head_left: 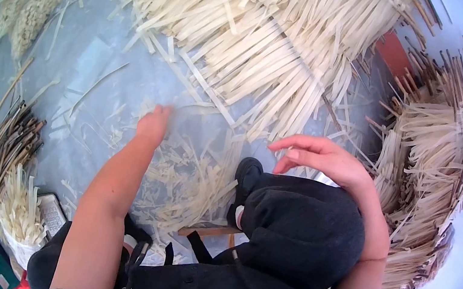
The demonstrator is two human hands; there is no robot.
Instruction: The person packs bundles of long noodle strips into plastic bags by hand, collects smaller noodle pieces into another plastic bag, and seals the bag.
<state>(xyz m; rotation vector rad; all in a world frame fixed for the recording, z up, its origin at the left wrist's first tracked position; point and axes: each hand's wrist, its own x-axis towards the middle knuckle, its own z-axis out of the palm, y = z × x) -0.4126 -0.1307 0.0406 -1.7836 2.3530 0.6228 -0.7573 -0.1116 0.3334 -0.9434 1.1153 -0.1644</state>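
Note:
My left hand [154, 124] reaches forward over the grey floor [78, 125], near loose pale shavings and strip scraps [183, 179]. Its fingertips are blurred, and I cannot make out whether anything is between them. Above my bent knee, my right hand [330, 161] hovers with fingers loosely curved and the thumb apart; nothing shows in it. Ahead of both hands lies a wide spread of long, flat, cream-coloured strips [271, 53], roughly side by side. One narrow pale strip [207, 88] lies at its near edge.
Brown-ended bundles of pale strips [426, 152] are stacked along the right wall. To the left sit a bunch of thin brown sticks [15, 139] and a tuft of pale strips [19, 207]. A wooden stool edge [208, 231] shows beside my shoe [247, 178].

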